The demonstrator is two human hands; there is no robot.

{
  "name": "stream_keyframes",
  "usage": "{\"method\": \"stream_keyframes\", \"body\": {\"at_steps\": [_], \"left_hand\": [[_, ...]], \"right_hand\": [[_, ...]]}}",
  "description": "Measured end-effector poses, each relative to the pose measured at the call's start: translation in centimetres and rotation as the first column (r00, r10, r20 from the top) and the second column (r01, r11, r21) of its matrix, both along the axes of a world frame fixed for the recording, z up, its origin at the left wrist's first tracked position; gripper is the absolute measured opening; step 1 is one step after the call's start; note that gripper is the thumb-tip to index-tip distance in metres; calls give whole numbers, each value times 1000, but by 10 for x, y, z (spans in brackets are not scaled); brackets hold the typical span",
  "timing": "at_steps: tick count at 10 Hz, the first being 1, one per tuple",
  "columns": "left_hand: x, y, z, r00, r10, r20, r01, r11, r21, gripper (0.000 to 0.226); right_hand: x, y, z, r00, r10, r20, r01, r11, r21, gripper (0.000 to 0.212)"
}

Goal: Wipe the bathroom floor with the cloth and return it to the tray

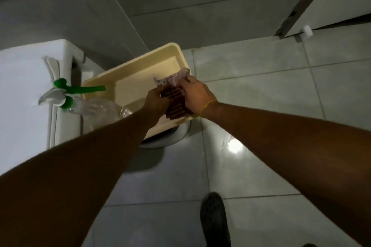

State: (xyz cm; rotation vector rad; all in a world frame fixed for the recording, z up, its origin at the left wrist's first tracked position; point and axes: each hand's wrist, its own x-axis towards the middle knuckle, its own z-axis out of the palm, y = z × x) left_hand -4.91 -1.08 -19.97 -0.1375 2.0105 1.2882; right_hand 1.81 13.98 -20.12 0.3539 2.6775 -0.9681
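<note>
A cream plastic tray [140, 62] rests on the closed toilet lid in the middle of the head view. A dark red striped cloth [175, 98] with a pale edge is held over the tray's right side. My left hand [155, 100] grips the cloth's left edge. My right hand [197, 94], with a yellow band at the wrist, grips its right edge from above. The lower part of the cloth lies over the tray's near rim, partly hidden by my hands.
A clear spray bottle [92, 106] with a green and white trigger head lies at the tray's left end. The white toilet tank [26, 94] stands at left. Glossy grey floor tiles [261, 106] spread right. A dark shoe [215, 220] shows below. A door frame [301, 2] is upper right.
</note>
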Motion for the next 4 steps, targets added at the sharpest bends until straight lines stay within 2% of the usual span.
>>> {"method": "stream_keyframes", "body": {"at_steps": [1,2,3,4], "left_hand": [[5,0,-17,990,-132,-55,125,986,-109,30],[9,2,-24,916,-388,-104,312,849,-427,47],[23,8,-15,784,-619,-52,395,562,-727,80],[34,11,0,787,-609,-103,350,577,-738,90]], "right_hand": [[-4,-7,-11,990,107,88,-117,987,114,69],[-3,-17,-16,977,171,126,-201,937,287,64],[10,-27,-9,990,110,85,-136,898,418,54],[25,-21,2,997,-5,73,-21,938,347,48]]}}
